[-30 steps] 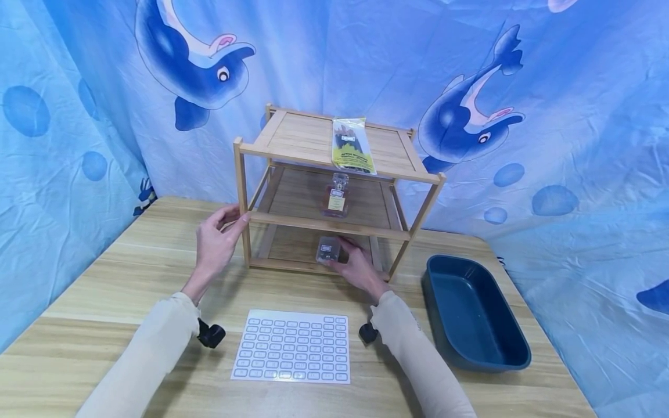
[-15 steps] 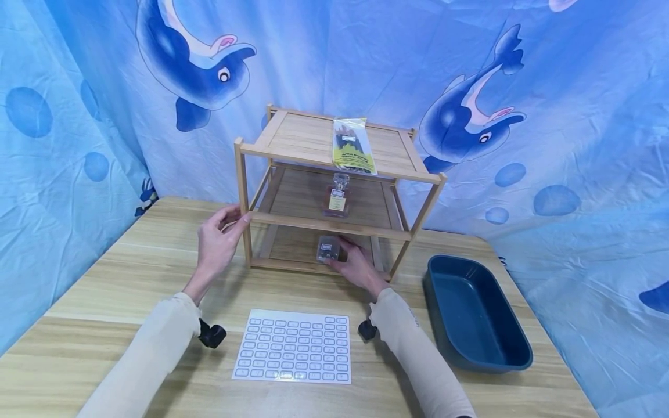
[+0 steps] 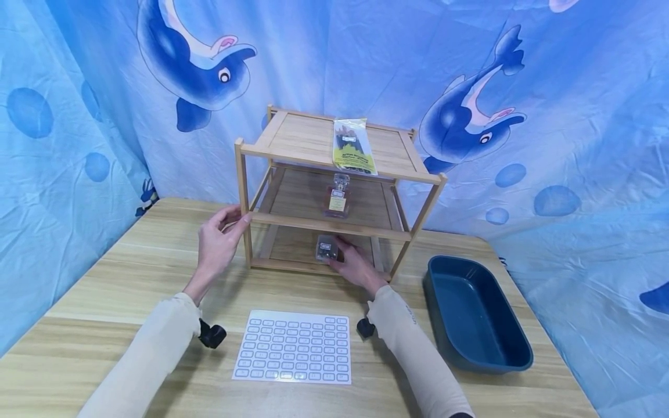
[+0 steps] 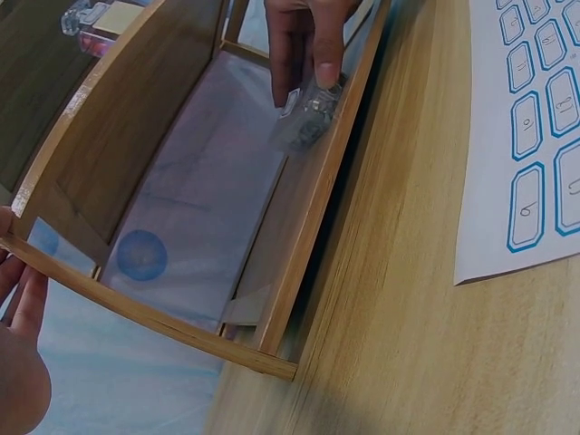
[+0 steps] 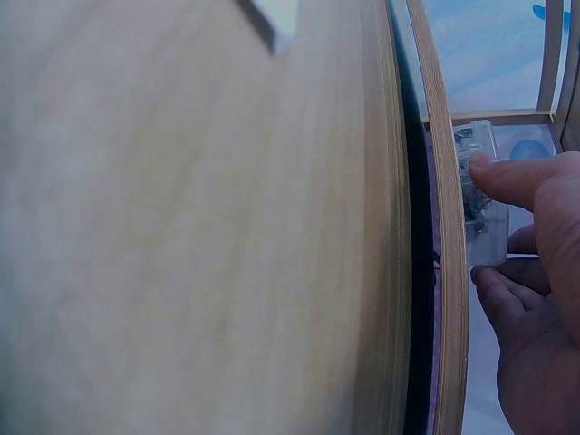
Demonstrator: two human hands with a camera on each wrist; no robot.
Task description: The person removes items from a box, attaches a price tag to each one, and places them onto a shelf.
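A three-tier wooden rack (image 3: 329, 225) stands on the table. My left hand (image 3: 218, 237) holds its front left post at the middle shelf, thumb on the front and fingers behind; the left wrist view shows these fingers (image 4: 29, 304) at the frame. Inside the bottom tier, my right hand (image 3: 358, 268) grips a small clear plastic box (image 3: 326, 248) by its right side. The box bears a white label and has small dark things inside. In the right wrist view the thumb lies on the box (image 5: 487, 217) and the fingers are at its end, just behind the front rail.
A perfume bottle (image 3: 337, 200) stands on the middle shelf, above the right hand. On the top shelf lies a flat yellow-and-clear packet (image 3: 352, 151). A sheet of numbered labels (image 3: 292, 348) lies in front, and a dark blue basin (image 3: 470, 313) stands at right.
The clear box and my right hand have shifted very slightly left within the bottom tier. My left hand keeps its hold on the post.
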